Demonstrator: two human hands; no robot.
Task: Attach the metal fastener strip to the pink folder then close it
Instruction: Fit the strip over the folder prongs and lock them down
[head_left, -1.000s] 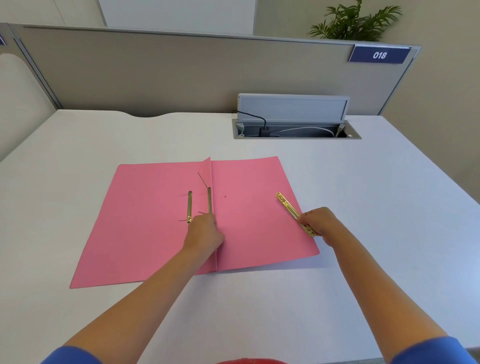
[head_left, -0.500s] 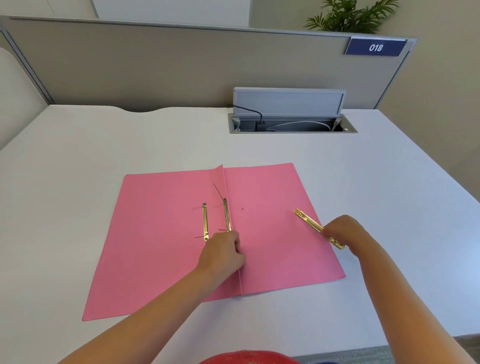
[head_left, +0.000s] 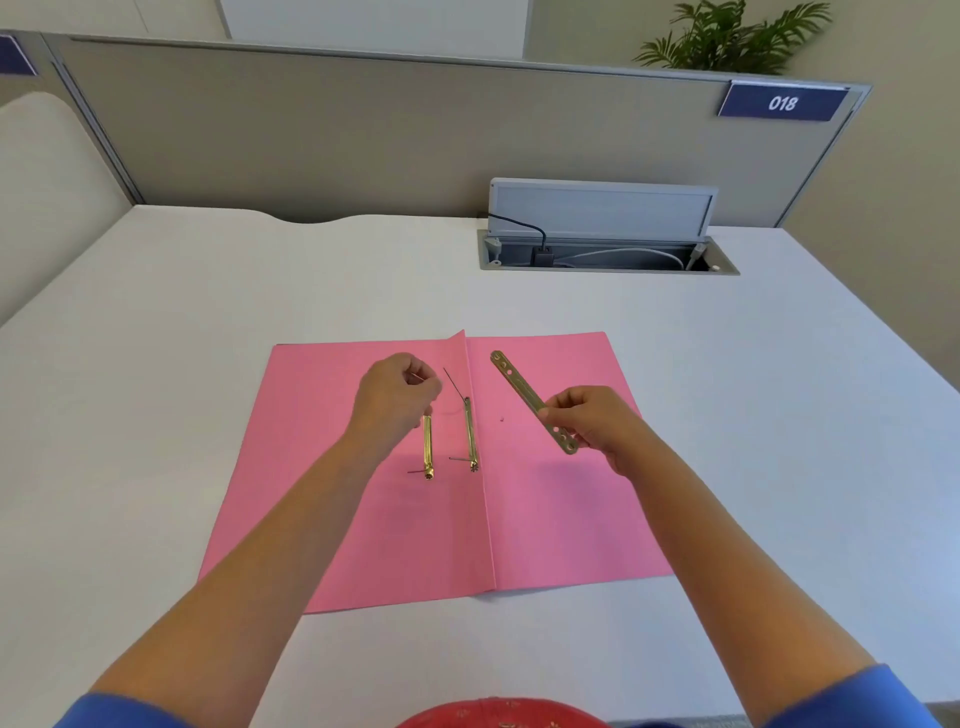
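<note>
The pink folder (head_left: 561, 509) lies open and flat on the white desk. My right hand (head_left: 597, 421) holds a flat brass fastener strip (head_left: 522, 387) with holes, lifted over the right half and slanting up to the left. My left hand (head_left: 397, 397) pinches the upper thin prong of a brass fastener bar (head_left: 427, 447) fixed on the left half. A second brass bar (head_left: 470, 434) sits along the spine fold, its thin prongs sticking out.
An open cable tray (head_left: 608, 254) with plugs and wires is set into the desk at the back. A grey partition (head_left: 363, 135) with a blue "018" sign (head_left: 782, 104) stands behind. A red object (head_left: 498, 714) shows at the bottom edge.
My right hand lifted the flat strip off the folder's right edge and carried it left toward the spine. My left hand moved from the spine up to the left bar's upper prong.
</note>
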